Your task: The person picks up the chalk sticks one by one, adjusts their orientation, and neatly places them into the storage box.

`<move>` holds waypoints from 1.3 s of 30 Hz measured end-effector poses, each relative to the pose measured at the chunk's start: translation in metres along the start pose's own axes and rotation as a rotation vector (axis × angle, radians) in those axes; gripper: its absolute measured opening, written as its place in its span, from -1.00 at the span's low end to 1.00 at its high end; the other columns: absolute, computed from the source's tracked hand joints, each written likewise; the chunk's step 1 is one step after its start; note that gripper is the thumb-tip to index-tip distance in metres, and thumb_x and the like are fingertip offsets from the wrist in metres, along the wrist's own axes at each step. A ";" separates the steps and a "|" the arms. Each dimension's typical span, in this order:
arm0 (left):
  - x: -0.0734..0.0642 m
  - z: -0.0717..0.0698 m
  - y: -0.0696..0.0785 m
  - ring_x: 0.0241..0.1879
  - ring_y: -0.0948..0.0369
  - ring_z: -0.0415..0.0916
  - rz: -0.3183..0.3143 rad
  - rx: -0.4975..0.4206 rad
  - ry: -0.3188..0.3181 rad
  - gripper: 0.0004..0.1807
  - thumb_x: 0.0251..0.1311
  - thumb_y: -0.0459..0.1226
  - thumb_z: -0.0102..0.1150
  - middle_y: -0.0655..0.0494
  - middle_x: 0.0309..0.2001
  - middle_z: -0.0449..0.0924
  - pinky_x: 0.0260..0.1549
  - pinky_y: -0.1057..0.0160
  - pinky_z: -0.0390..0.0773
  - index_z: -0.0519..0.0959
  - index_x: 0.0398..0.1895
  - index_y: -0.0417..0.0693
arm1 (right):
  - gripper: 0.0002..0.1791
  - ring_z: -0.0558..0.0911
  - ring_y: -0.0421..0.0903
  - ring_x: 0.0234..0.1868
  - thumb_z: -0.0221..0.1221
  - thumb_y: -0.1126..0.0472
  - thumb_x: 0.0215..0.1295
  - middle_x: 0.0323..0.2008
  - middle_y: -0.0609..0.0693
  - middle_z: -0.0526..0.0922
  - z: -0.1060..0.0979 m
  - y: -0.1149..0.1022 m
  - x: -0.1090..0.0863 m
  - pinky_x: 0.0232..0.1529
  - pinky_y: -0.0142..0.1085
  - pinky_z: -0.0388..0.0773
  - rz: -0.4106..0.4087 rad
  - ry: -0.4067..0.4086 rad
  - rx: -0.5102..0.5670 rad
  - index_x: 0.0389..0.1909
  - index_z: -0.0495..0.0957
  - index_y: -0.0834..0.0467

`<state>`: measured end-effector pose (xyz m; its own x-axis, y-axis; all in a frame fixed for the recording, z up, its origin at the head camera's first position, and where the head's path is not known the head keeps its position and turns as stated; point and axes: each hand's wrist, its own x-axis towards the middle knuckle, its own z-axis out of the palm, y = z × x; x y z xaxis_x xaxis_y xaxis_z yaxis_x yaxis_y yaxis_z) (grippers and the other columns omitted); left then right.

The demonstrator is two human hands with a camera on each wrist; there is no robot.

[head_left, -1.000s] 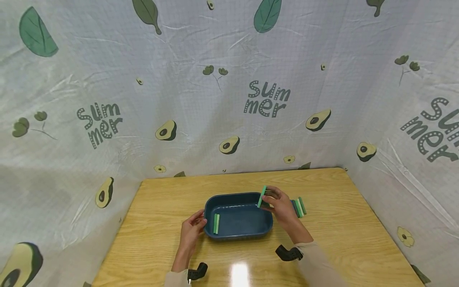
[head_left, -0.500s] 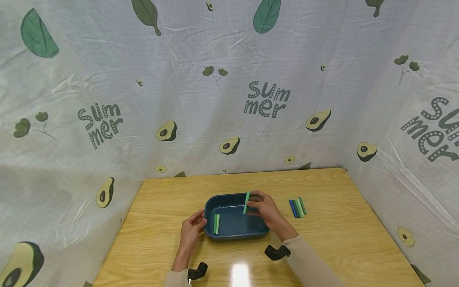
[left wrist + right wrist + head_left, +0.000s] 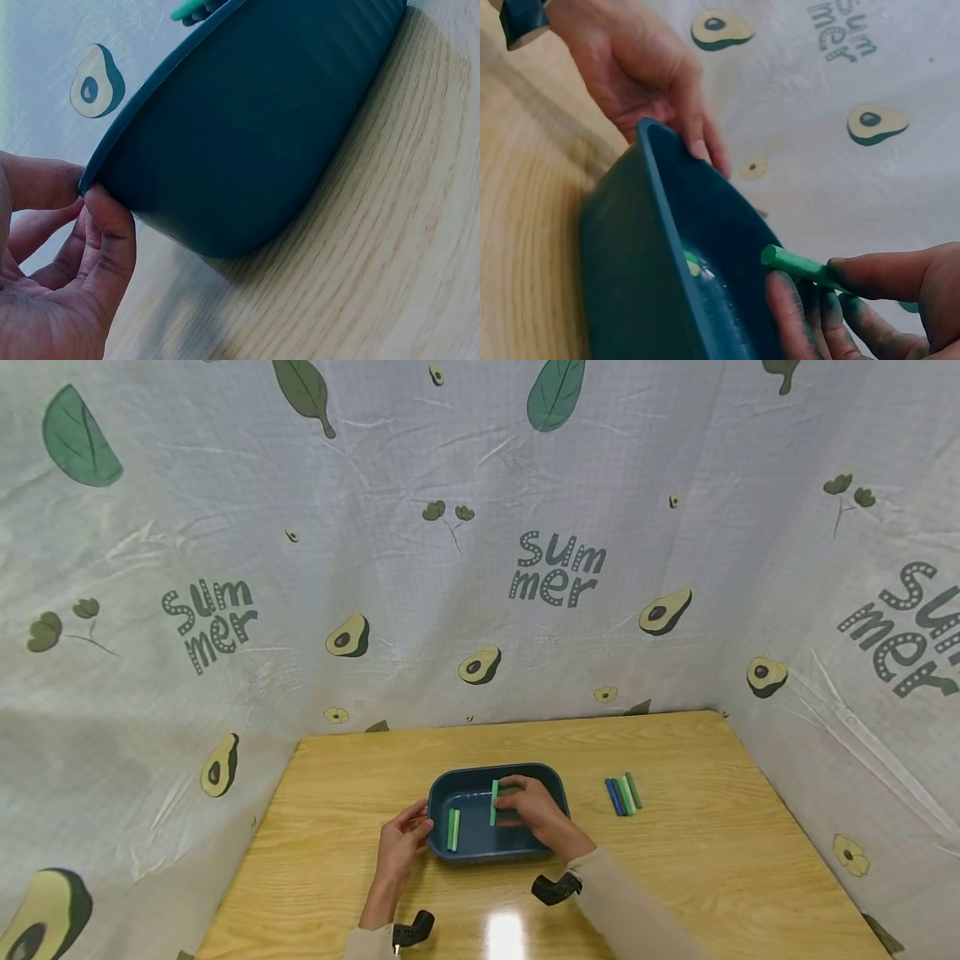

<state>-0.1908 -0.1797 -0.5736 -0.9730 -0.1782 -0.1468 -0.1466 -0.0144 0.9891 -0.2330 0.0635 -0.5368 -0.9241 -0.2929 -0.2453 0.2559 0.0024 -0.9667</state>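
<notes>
- The right hand point(image 3: 534, 806) pinches a green stick point(image 3: 494, 802) over the blue container point(image 3: 480, 842), farther left than a second ago.
- The left hand point(image 3: 400, 841) pinches the container's left rim, as before; the left wrist view shows this grip closely.
- Two sticks point(image 3: 453, 830) lie inside, mostly hidden in the right wrist view.
- Only the head view shows the stick row point(image 3: 623, 795) on the table point(image 3: 337, 868).

Left sleeve point(image 3: 367, 942) and right sleeve point(image 3: 630, 902) both plain beige. Left wrist camera point(image 3: 414, 929) and right wrist camera point(image 3: 555, 889) black, bent, blunt-ended.
</notes>
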 end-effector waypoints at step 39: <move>-0.002 0.000 -0.001 -0.19 0.36 0.50 0.000 -0.029 -0.012 -0.53 0.30 -0.44 0.13 -0.28 0.14 0.46 -0.34 0.39 0.59 0.44 0.29 -0.30 | -0.53 0.63 -0.08 -0.40 0.23 0.43 0.10 -0.38 0.10 0.61 0.040 0.026 0.023 -0.40 -0.17 0.68 0.124 0.061 -0.142 0.09 0.44 0.36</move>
<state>-0.1888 -0.1799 -0.5739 -0.9751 -0.1659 -0.1471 -0.1418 -0.0434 0.9889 -0.2363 0.0188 -0.5648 -0.9047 -0.2235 -0.3628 0.3301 0.1705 -0.9284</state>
